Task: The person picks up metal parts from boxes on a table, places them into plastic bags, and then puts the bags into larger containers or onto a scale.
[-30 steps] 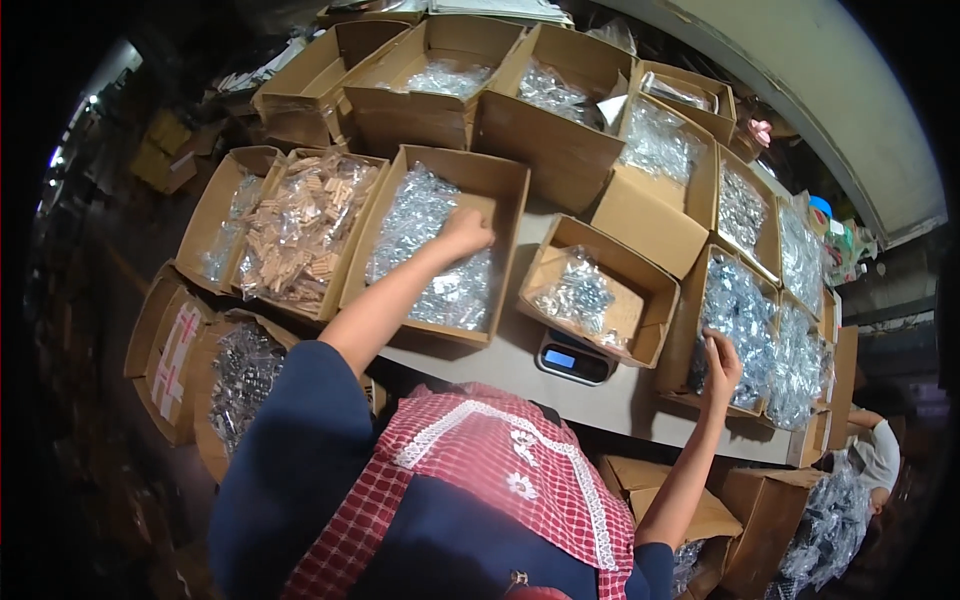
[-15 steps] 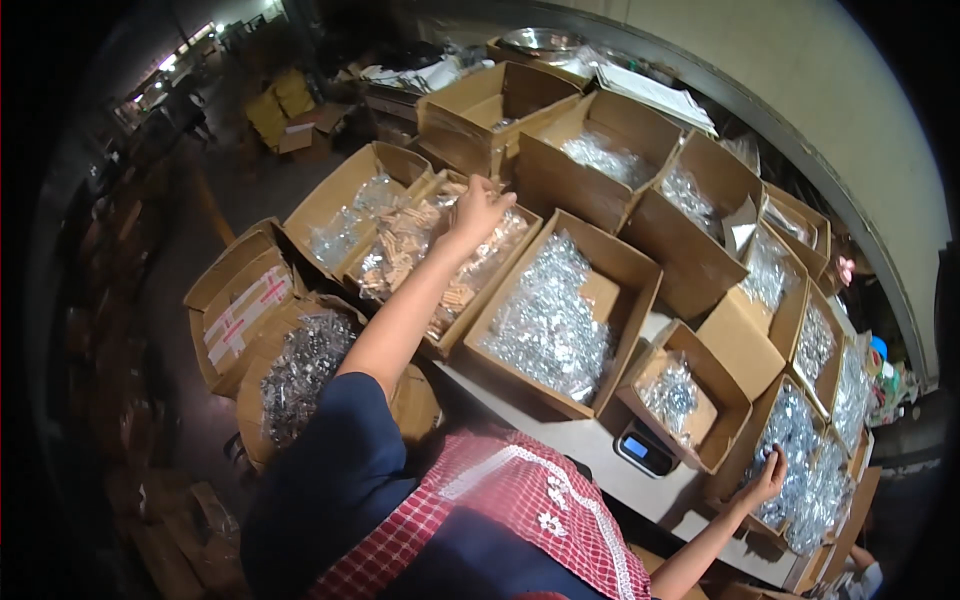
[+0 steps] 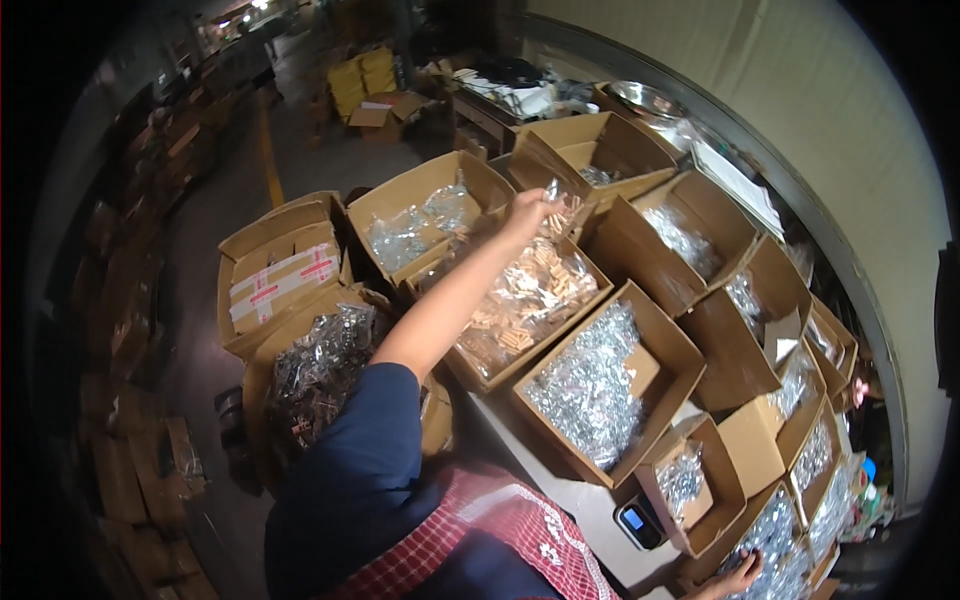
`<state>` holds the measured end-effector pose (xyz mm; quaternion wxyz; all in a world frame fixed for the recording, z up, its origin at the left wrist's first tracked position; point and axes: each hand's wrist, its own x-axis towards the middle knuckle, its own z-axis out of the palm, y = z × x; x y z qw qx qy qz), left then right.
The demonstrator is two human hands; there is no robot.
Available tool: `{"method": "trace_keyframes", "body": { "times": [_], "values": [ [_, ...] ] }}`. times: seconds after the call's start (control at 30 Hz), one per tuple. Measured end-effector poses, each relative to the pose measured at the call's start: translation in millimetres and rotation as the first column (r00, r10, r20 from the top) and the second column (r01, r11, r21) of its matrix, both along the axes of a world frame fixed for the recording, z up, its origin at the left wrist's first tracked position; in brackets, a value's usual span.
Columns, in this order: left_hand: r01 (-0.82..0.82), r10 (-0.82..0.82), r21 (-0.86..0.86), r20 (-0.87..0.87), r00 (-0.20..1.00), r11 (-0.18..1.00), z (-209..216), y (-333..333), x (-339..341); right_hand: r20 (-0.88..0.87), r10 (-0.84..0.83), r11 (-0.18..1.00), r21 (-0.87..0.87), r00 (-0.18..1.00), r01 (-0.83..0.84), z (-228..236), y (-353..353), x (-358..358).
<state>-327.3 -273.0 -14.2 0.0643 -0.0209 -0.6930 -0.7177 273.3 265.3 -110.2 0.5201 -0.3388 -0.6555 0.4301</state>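
My left hand (image 3: 528, 214) is closed on the gathered top of a small clear plastic bag (image 3: 566, 215) of tan pieces. It is raised over the far end of a cardboard box (image 3: 545, 332) with many similar bags of tan pieces (image 3: 545, 275). At the lower right, my right hand (image 3: 738, 580) has its fingers curled against clear bags of shiny metal parts (image 3: 775, 540) in another box; what its fingertips pinch, if anything, is hidden. Between the hands stands a large box (image 3: 655, 435) of bagged silvery parts (image 3: 590, 390).
A small box (image 3: 735, 455) of bagged metal parts sits by a digital scale (image 3: 640, 525) on the white table (image 3: 590, 512). More open boxes line the back and right. At left, a box (image 3: 262, 330) stands near dark bagged parts (image 3: 325, 360). A metal bowl (image 3: 645, 98) is at the back.
My left hand has lifted away from the tan pieces, now with a bag in it. My right hand stays at the bagged metal parts. The whole view has swung left.
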Motion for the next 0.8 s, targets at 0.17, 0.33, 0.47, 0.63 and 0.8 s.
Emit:
{"method": "trace_keyframes", "body": {
  "times": [0.17, 0.33, 0.47, 0.63, 0.8],
  "values": [
    [-0.155, 0.135, 0.236, 0.097, 0.986, 0.959, 12, -142, -33, 0.184, -0.092, 0.986, -0.121, 0.979, 0.115, 18, -17, -23],
    [-0.548, 0.522, -0.644, -0.258, 0.813, 0.535, -24, -230, -55, 0.187, -0.144, 0.94, -0.281, 0.972, 0.194, 39, -52, -36],
    [0.155, 0.238, -0.942, 0.23, 0.944, 0.296, -55, -221, -81, 0.385, -0.247, 0.965, 0.019, 0.889, 0.26, 24, -42, -29],
    [0.175, 0.099, -0.963, 0.199, 0.975, 0.207, -120, -207, -96, 0.45, -0.186, 0.983, 0.09, 0.874, 0.162, 46, -54, -42],
    [0.019, 0.1, -0.721, 0.122, 0.987, 0.692, -133, -241, -93, 0.472, -0.106, 0.992, -0.008, 0.875, 0.124, 63, -71, -51]
  ]
}}
